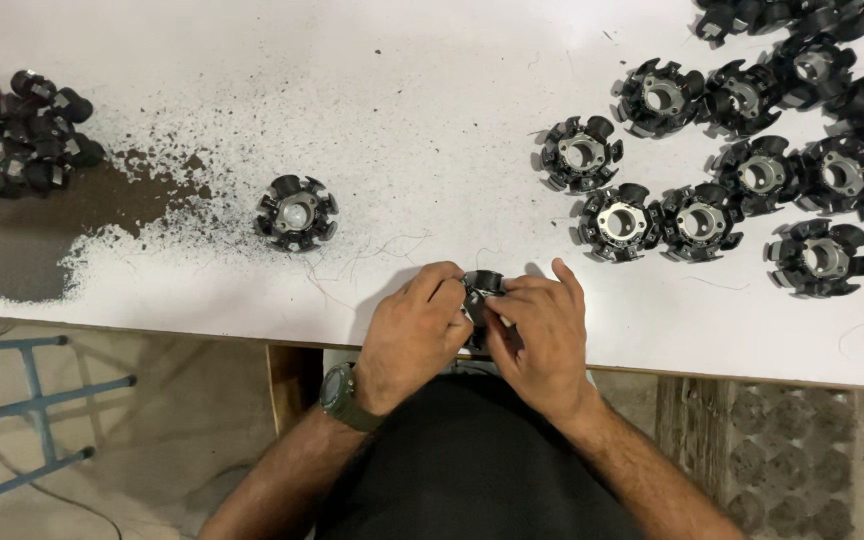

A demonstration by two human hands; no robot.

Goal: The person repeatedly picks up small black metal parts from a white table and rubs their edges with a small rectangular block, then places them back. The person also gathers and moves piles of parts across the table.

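Note:
My left hand [412,325] and my right hand [542,330] are closed together around one black round stator core [480,285] with radial arms, held at the near edge of the white table [402,120]. Most of the part is hidden by my fingers. A green wristwatch [340,395] is on my left wrist. A single identical stator core [296,212] lies alone on the table, up and to the left of my hands.
Several black stator cores [742,170] with metal centres lie spread at the right and far right. A heap of black parts [27,130] sits at the far left, beside a worn dark patch [42,230]. A blue metal frame [32,410] stands below the table.

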